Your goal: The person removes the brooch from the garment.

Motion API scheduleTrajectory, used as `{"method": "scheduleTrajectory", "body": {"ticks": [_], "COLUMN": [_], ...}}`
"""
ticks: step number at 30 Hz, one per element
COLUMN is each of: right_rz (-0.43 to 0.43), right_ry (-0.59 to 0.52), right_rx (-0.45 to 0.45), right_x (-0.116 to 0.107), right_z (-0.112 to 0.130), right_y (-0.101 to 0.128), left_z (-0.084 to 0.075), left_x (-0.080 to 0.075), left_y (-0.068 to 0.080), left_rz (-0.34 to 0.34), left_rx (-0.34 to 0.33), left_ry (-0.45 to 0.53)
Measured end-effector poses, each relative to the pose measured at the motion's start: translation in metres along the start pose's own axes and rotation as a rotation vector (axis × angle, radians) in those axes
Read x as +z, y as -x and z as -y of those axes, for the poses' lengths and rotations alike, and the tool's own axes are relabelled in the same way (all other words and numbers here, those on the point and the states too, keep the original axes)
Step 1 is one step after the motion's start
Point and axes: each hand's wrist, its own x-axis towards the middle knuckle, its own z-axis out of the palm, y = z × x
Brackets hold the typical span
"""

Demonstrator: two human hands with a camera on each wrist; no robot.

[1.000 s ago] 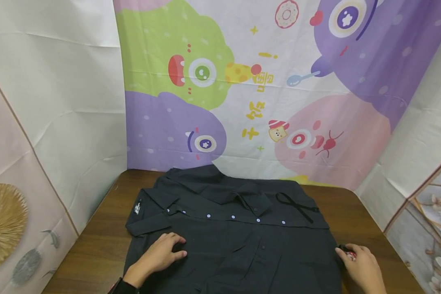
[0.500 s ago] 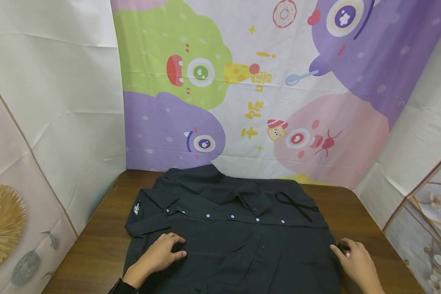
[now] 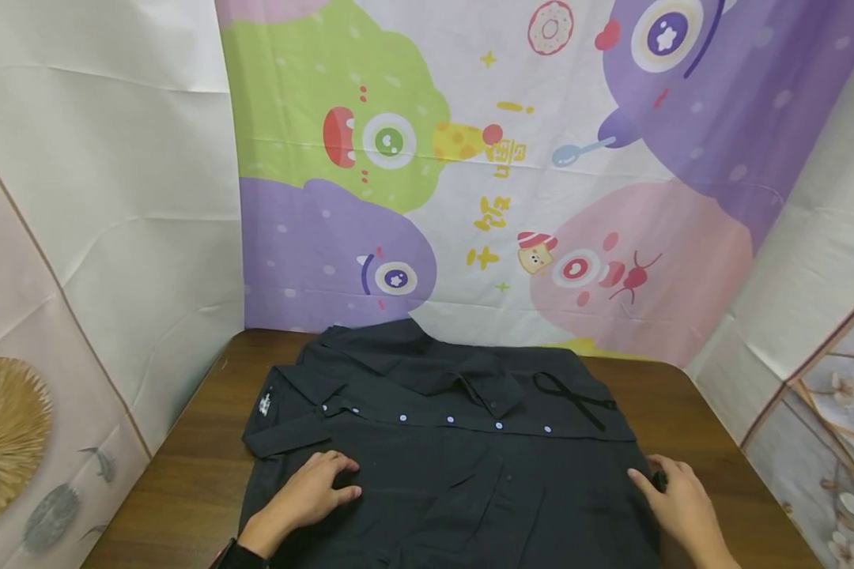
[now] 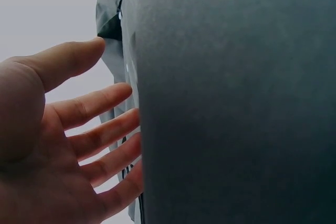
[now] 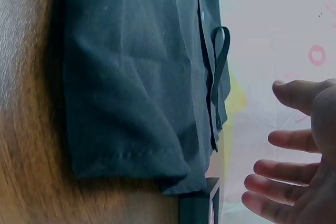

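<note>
With both hands, left hand [image 3: 311, 494] and right hand [image 3: 672, 498], fingers spread flat on the black shirt [image 3: 462, 450], smoothing appears underway; folding likely needs an edge grip

Shirt [image 3: 455, 466] bottom cut off by frame; small black obj [image 3: 659, 480] half hidden under right hand [image 3: 676, 506].

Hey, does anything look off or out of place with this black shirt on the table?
Mostly tidy. The black shirt lies buttoned and flat on the table. One oddity: a small dark object sits at the shirt's right edge beside the right hand; what it is cannot be told.
</note>
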Motion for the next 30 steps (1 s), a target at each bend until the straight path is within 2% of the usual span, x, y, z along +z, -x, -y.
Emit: {"method": "scheduleTrajectory", "body": {"ticks": [7, 15, 30], "right_rz": [-0.005, 0.055, -0.001], "right_ry": [0.003, -0.002, -0.017], "right_rx": [-0.006, 0.034, -0.007], "right_x": [0.004, 0.007, 0.017], "right_z": [0.004, 0.014, 0.027], "right_y": [-0.002, -0.006, -0.004], "left_z": [-0.001, -0.001, -0.001], "left_x": [0.0, 0.0, 0.0], "left_y": [0.0, -0.001, -0.001], "left_rz": [0.001, 0.005, 0.003], "left_rx": [0.0, 0.004, 0.011], "left_ry": [-0.005, 0.001, 0.016]}}
